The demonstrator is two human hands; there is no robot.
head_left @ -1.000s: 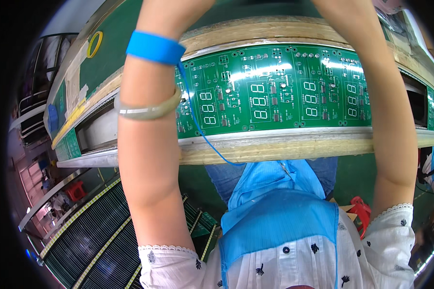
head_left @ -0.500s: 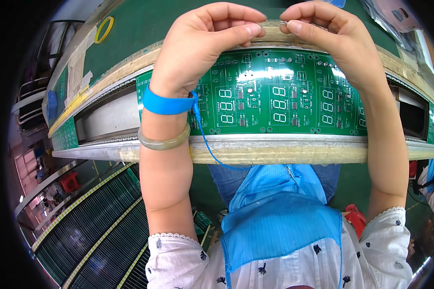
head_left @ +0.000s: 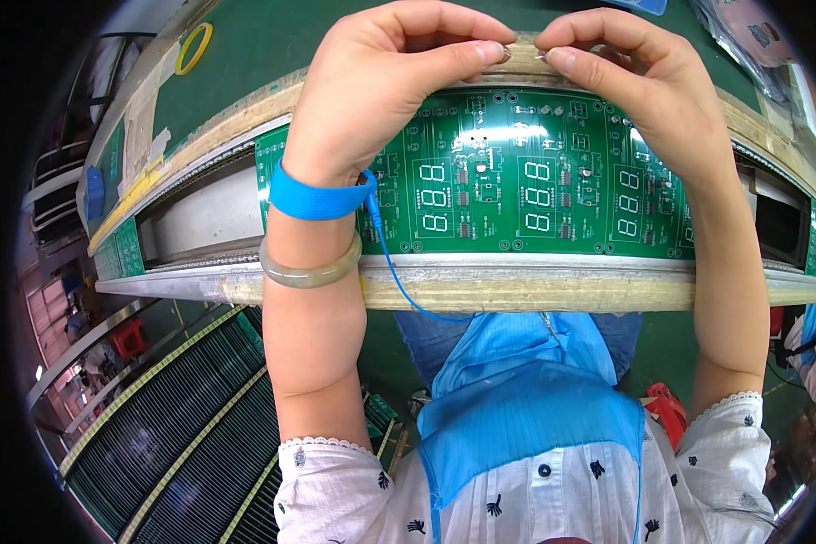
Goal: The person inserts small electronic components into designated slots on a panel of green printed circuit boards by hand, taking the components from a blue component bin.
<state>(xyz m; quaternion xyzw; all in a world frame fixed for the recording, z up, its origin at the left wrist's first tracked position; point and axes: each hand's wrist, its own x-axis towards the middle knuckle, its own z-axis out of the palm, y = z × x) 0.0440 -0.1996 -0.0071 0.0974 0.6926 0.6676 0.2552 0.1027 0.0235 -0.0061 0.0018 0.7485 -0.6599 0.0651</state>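
Observation:
Over the far edge of a green circuit board panel (head_left: 503,204), both my hands are raised with their fingertips facing each other. My left hand (head_left: 408,59) pinches a tiny shiny part (head_left: 506,54) between thumb and forefinger. Another tiny shiny part (head_left: 541,55) shows at the pinched fingertips of my right hand (head_left: 648,77). Both parts are too small to name. White outlined digit shapes and several small components cover the panel, which lies flat in a rail track. A blue wrist strap (head_left: 317,193) with a cord and a pale bangle (head_left: 310,270) are on my left arm.
The track's near rail (head_left: 517,288) runs between my body and the panel. A yellow ring (head_left: 193,49) lies on the green surface at the far left. Clear plastic bags (head_left: 743,45) are at the far right. Racks of stacked boards (head_left: 172,435) stand at lower left.
The panel has shifted slightly to the right along the track. My hands have come down a little, and the left fingertips have moved slightly right.

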